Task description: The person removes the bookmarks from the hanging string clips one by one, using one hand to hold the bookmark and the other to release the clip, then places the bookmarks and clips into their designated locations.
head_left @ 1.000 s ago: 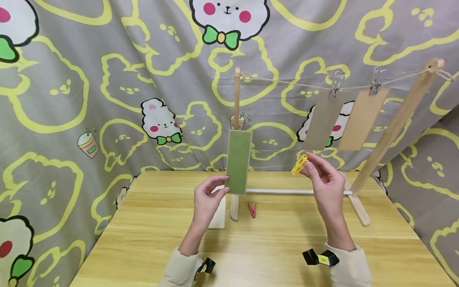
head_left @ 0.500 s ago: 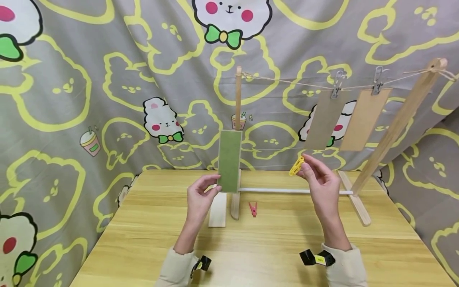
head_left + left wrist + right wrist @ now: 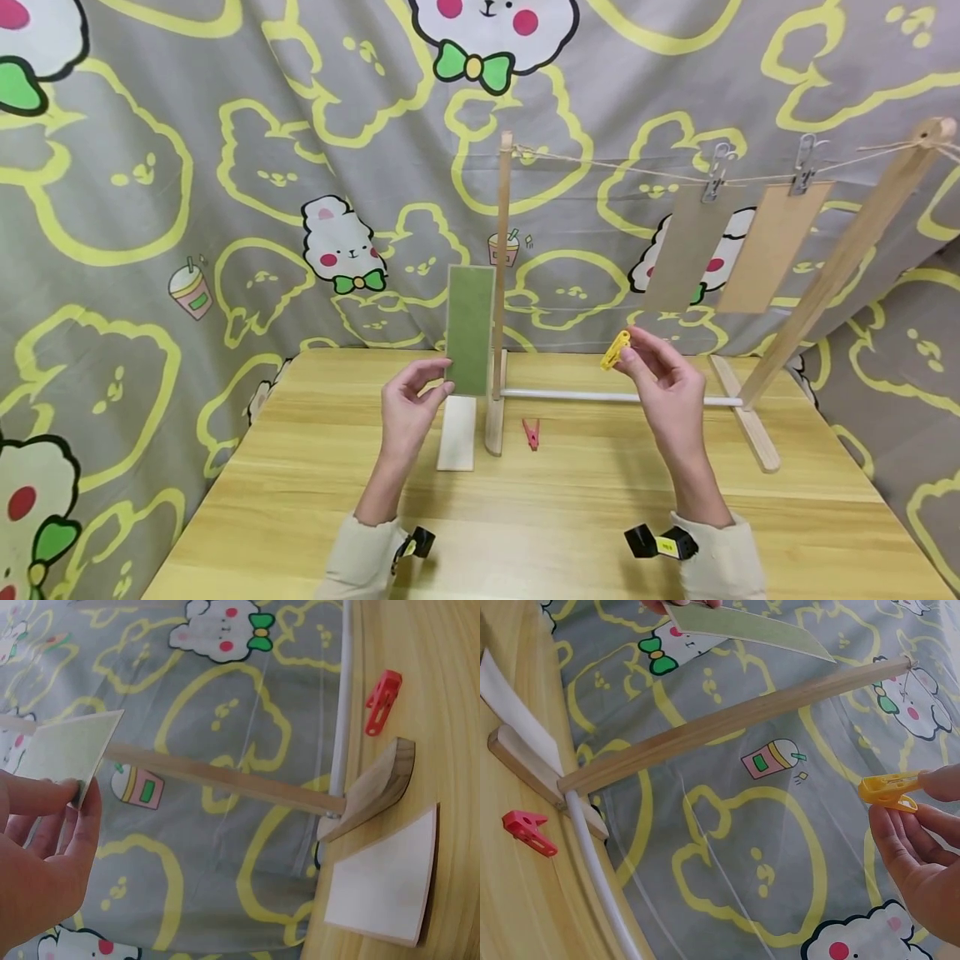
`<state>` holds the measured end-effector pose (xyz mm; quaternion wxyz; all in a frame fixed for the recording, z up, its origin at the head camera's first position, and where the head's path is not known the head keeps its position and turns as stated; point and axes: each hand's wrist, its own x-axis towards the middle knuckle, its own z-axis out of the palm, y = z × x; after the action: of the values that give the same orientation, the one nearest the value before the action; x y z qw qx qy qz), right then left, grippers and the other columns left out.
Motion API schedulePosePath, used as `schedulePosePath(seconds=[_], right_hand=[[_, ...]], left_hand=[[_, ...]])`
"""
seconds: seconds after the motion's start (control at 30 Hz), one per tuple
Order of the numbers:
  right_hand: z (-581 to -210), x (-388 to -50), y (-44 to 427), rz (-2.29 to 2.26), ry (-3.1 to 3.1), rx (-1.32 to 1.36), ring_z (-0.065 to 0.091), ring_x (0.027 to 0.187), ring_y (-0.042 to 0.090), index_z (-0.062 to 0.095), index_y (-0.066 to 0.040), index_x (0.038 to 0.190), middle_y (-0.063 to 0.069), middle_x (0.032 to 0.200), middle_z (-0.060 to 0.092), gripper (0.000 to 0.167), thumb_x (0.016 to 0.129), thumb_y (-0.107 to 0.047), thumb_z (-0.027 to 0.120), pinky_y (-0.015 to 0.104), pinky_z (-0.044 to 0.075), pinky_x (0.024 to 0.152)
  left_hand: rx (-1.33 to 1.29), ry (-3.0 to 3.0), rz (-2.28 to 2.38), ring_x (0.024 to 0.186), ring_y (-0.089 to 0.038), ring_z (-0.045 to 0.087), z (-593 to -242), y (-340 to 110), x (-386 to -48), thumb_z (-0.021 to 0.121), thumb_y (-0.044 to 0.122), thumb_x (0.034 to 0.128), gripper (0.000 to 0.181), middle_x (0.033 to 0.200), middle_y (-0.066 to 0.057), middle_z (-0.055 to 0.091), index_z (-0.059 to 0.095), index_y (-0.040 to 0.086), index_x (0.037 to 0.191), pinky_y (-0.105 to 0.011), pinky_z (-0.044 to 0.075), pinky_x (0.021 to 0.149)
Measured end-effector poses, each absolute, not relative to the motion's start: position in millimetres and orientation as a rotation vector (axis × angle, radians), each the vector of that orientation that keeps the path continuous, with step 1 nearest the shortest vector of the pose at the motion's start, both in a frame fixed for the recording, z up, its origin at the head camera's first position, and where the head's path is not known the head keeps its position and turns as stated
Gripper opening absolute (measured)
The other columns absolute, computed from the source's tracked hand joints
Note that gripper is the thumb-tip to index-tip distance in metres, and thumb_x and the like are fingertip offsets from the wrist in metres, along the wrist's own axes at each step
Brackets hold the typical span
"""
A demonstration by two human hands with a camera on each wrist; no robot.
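Observation:
My left hand (image 3: 408, 412) pinches the lower left edge of a green rectangular card (image 3: 469, 333), holding it upright in the air just left of the stand's left post. Between thumb and fingers, my right hand (image 3: 670, 392) holds a yellow clothespin (image 3: 616, 350), below the hanging cards. From the string (image 3: 600, 160) hang a grey-brown card (image 3: 692, 250) and a tan card (image 3: 776, 250), each under a metal clip (image 3: 715, 173). A pink-red clothespin (image 3: 383, 703) lies on the table near the stand's left foot. Beside that foot is a white card (image 3: 386, 877).
The wooden stand has a left post (image 3: 503, 250), a slanting right post (image 3: 840, 267) and a white bar (image 3: 577, 396) low between them. Its feet rest on the wood-grain table (image 3: 570, 517). A patterned curtain (image 3: 420, 167) hangs close behind.
The green card in my left hand has moved left, from in front of the left post to beside it. My right hand has shifted slightly left with the yellow clothespin.

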<state>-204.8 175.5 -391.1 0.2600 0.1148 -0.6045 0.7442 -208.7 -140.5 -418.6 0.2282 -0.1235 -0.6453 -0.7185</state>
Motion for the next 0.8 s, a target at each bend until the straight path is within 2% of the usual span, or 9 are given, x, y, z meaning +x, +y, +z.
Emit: schedulePosePath(seconds=[0.27,0.53,0.8], right_hand=[[-393.1,-205.9,173.9,2.013,-1.671,0.284,0.069,0.091,0.016,0.064,0.015,0.126,0.015,0.108,0.067,0.035,0.091,0.015,0.067,0.027,0.06,0.079],[-397.8,-208.9,178.0,1.943,-1.76,0.275,0.07,0.093,0.014,0.065,0.014,0.125,0.013,0.109,0.068,0.034,0.092,0.014,0.066,0.026,0.06,0.08],[-413.0,-212.2,174.2,1.917,-1.874,0.274,0.07,0.091,0.015,0.066,0.011,0.125,0.027,0.108,0.065,0.033,0.093,0.004,0.071,0.029,0.06,0.082]], left_hand=[[-0.302,-1.801,-1.976,0.09,-0.011,0.07,-413.4,-145.7,-207.4,0.07,-0.028,0.0766,0.033,0.101,-0.029,0.071,0.069,-0.015,0.107,-0.026,0.06,0.08],[-0.315,-1.835,-1.978,0.091,-0.012,0.069,-414.9,-147.4,-211.5,0.071,-0.026,0.078,0.033,0.102,-0.026,0.072,0.069,-0.014,0.109,-0.026,0.06,0.08],[-0.236,-1.88,-1.978,0.089,-0.013,0.069,-424.0,-156.5,-208.4,0.07,-0.028,0.077,0.034,0.103,-0.023,0.072,0.071,-0.012,0.107,-0.024,0.06,0.079]])
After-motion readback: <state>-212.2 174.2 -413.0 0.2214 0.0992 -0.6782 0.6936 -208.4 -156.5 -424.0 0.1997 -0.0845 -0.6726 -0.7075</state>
